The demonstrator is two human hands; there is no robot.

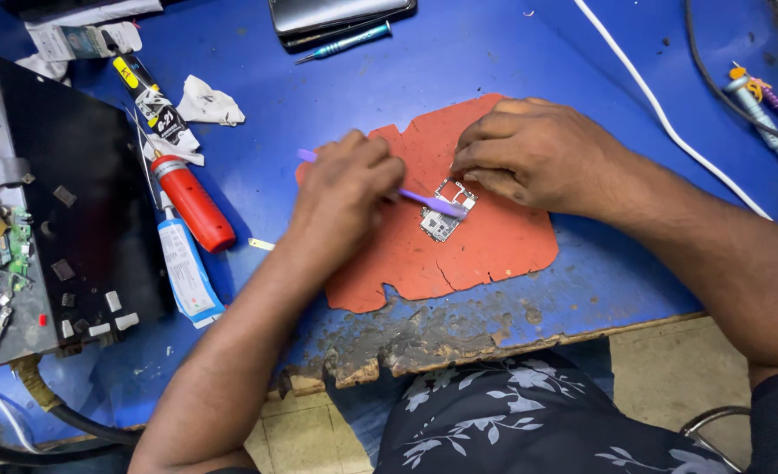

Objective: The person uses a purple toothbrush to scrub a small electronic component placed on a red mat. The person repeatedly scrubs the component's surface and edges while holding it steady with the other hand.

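The left hand has its grip closed on a purple brush, bristles on the small circuit board at frame centre. The right hand pins the board with its fingertips on the orange mat, which lies on the blue counter.

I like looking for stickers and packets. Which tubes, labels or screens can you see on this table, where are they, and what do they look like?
Red canister: left of the orange mat, lying down, red with a white neck.
White tube: beside the red canister, nearer the table's edge, white with blue print.
Black-and-yellow tube: behind the canister, slim, with a white label.
Dark flat device: far edge, shiny grey face.
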